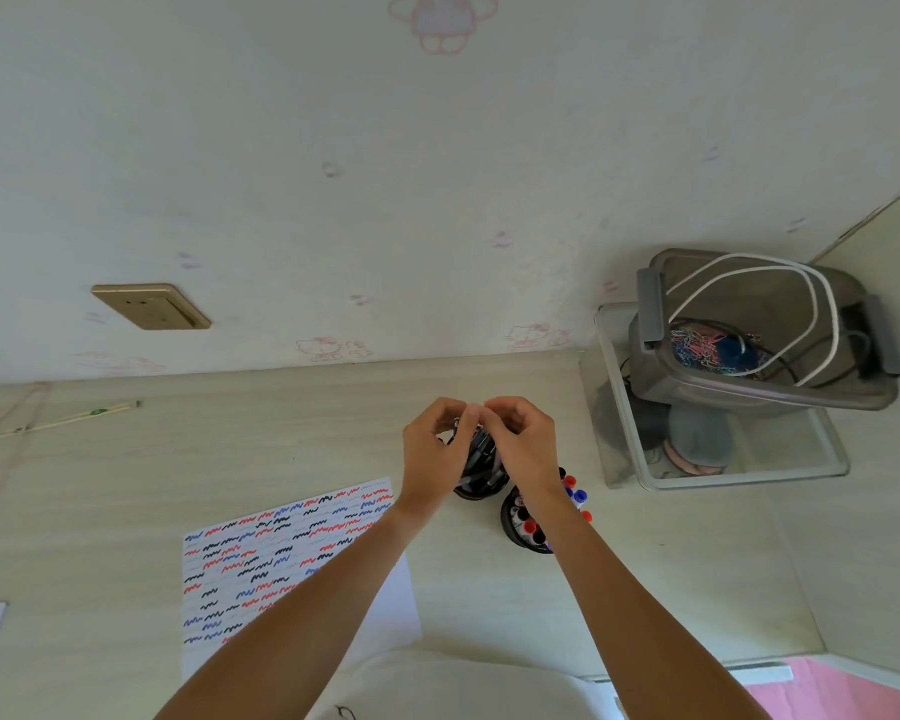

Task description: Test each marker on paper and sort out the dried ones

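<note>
Both hands work above the far black marker cup (478, 488), which stands on the desk (333, 433) at 12 o'clock from the person. The left hand (434, 456) and right hand (523, 449) meet over a bundle of dark markers (481, 459) standing in that cup. The fingers of both hands are curled inward, tips nearly touching at the top of the bundle. They appear to pinch 1 marker or its cap, but the exact item clamped cannot be told.

A 2nd black cup (520, 527) sits just beside the 1st, at 5 o'clock from it, holding markers with red and blue caps (575, 493). The test paper (281, 553) lies at 8 o'clock from the cups, largely covered in red, blue and black squiggles.

Judged step: extracting or uncapping 1 marker for testing.

Procedure:
1. Isolate 1 barrel from the bundle before lifting; neighbours are packed tightly and may rise with it.
2. Steady the cup or the remaining markers with the left hand; the cup looks light and could tip.
3. Pull the cap straight along the barrel axis.
4. Carry the marker to a bare area of the paper, towards its 5 o'clock corner, so a faint line remains readable.
</note>
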